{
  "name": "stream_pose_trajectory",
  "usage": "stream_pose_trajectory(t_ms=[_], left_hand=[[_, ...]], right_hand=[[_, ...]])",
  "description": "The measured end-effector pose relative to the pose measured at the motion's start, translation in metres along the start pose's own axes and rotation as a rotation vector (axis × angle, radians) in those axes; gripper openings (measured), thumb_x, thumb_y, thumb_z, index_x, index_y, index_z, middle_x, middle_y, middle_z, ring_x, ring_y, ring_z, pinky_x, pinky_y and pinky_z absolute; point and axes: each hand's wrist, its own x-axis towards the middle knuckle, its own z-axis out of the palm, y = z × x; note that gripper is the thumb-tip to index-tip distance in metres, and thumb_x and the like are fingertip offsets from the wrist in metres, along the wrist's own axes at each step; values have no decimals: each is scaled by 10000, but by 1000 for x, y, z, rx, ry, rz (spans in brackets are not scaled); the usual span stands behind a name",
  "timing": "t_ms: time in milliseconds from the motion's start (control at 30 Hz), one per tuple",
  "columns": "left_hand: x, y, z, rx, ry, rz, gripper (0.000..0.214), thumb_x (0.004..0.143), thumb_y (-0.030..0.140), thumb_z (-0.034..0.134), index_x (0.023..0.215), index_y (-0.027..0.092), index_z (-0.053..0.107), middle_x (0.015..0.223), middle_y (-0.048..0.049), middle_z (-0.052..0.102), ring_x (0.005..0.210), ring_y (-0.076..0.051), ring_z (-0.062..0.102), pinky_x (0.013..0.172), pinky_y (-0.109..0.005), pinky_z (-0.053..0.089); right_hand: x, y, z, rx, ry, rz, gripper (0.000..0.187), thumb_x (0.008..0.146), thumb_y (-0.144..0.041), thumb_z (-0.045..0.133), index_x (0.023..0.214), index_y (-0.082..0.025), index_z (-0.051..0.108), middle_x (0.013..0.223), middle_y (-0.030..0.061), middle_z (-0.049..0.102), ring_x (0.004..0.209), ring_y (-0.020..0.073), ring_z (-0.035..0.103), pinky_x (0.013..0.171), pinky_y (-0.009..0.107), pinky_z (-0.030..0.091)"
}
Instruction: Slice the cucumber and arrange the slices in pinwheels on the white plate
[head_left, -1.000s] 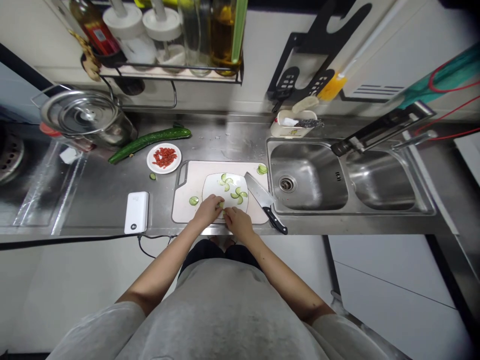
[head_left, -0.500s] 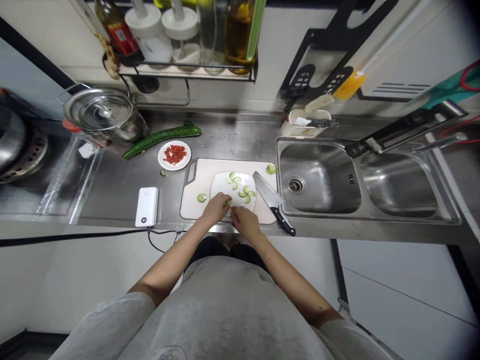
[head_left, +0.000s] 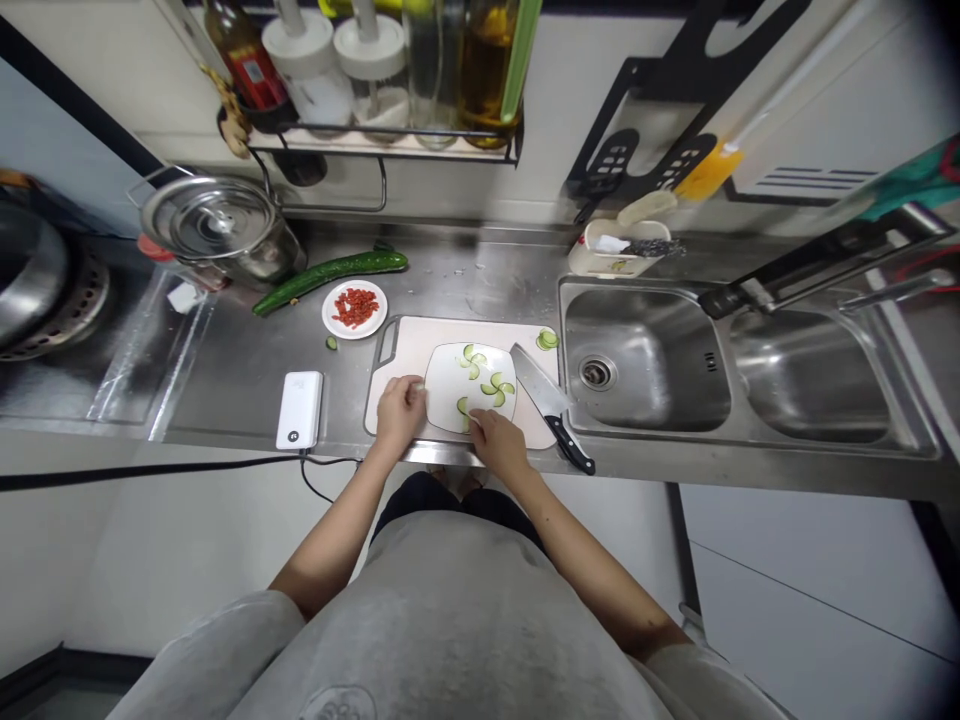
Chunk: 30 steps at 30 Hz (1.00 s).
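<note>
Single view, taken from wearer's head; camera aimed forward and steeply down. Torso (head_left: 442,620) framed at bottom centre; left hand (head_left: 398,408) and right hand (head_left: 499,442) shown small mid-frame, well below lens. Counter (head_left: 217,370) spanned edge to edge; sink (head_left: 652,365) caught at right, shelf (head_left: 390,146) cropped by top edge.
</note>
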Motion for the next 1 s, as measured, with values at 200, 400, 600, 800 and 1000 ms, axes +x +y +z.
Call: stream_pose_trajectory(t_ms=[200, 400, 600, 800, 1000], left_hand=[[-2, -34, -7, 166, 45, -142, 346, 837, 385, 567, 1121, 193, 615, 1043, -99, 584, 885, -216, 591, 818, -334, 450], [-2, -37, -1, 214, 50, -123, 199, 845, 309, 562, 982, 202, 660, 962, -70, 633, 820, -190, 597, 766, -298, 429], [-4, -30, -7, 189, 84, -162, 115, 824, 293, 593, 878, 213, 654, 875, -33, 670, 765, -169, 602, 702, -268, 400], [-5, -32, -13, 271, 66, -126, 150, 855, 274, 548, 917, 233, 678, 934, -46, 702, 857, -199, 616, 685, -281, 374], [3, -38, -12, 313, 84, -97, 129, 833, 223, 542, 822, 210, 670, 939, -59, 686, 803, -193, 604, 658, -282, 365]], right_hand=[[-5, 2, 0, 33, 25, -3, 346, 986, -302, 360, 1244, -210, 571, 1096, 76, 650, 987, 198, 592, 735, 267, 386], [-7, 2, 1, 59, 65, -35, 326, 976, -296, 387, 1202, -201, 601, 1069, 68, 672, 968, 202, 608, 714, 264, 394], [-6, -2, -4, 109, 130, -59, 323, 973, -294, 386, 1183, -197, 612, 1032, 65, 686, 910, 192, 620, 698, 269, 403], [1, -12, -8, 172, 206, -138, 312, 970, -304, 400, 1165, -190, 617, 1010, 68, 691, 863, 181, 618, 731, 280, 420], [4, -18, -8, 217, 209, -165, 288, 967, -292, 410, 1138, -203, 624, 1024, 58, 688, 849, 178, 619, 719, 281, 422]])
